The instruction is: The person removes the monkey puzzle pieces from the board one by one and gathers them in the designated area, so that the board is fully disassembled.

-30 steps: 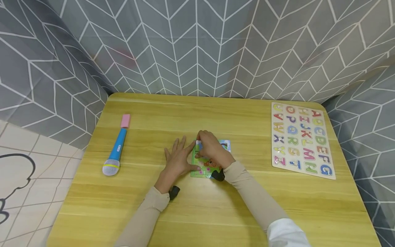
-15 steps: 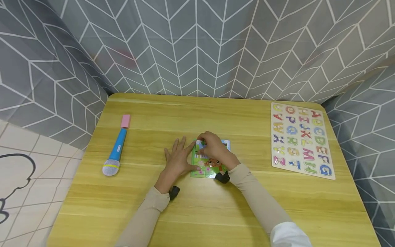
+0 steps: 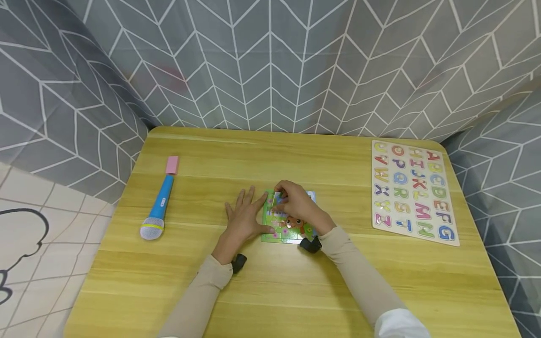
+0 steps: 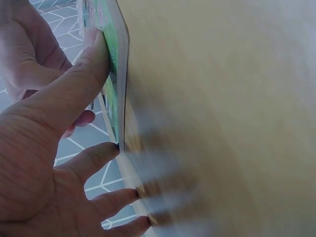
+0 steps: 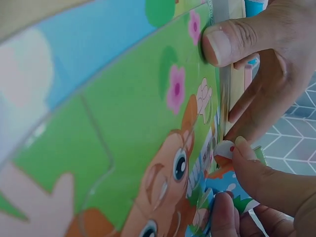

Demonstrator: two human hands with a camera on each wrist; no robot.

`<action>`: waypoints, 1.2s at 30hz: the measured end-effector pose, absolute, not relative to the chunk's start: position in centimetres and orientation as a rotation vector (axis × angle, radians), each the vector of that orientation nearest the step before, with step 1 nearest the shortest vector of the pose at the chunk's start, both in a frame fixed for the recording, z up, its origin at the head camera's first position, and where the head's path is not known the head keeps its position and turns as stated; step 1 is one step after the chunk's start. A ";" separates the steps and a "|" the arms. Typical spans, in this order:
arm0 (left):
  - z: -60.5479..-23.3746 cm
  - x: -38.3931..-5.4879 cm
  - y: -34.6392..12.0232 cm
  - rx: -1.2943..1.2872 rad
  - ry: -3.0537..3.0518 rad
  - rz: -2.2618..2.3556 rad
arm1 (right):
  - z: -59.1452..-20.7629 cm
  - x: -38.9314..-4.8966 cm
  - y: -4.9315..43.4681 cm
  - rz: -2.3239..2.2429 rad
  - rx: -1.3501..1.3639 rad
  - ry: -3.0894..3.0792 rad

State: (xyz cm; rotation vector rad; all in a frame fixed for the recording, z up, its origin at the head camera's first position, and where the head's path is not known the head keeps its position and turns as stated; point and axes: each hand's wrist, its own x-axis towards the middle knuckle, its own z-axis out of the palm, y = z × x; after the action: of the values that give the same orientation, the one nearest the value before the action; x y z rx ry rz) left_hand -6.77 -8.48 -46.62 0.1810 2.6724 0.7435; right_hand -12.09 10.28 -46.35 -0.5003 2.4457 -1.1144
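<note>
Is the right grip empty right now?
No, the right wrist view shows the right grip pinching a multicoloured jigsaw piece.

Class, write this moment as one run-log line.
left hand: thumb on puzzle | right hand: pinching puzzle piece | untouched: microphone, letter board

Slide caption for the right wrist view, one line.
Right-hand grip pinches a jigsaw piece over the puzzle while the left thumb touches its edge.
</note>
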 end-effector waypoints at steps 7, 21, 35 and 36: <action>-46.6 -6.8 -8.5 0.183 2.675 0.742 | -46.5 -12.1 10.9 -1.177 -0.460 2.394; -46.7 -6.9 -8.5 0.173 2.674 0.734 | -47.3 -12.4 11.8 -1.306 -0.492 2.348; -46.7 -6.9 -8.5 0.194 2.678 0.738 | -47.8 -12.2 11.4 -1.259 -0.549 2.543; -46.6 -6.9 -8.5 0.193 2.677 0.739 | -47.8 -12.2 11.3 -1.263 -0.543 2.542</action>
State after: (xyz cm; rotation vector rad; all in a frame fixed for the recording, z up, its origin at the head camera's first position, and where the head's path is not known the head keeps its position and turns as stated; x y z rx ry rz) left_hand -6.92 -8.52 -46.65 0.1932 2.6769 0.7391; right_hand -12.18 11.32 -47.76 -0.5433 2.5424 -1.2627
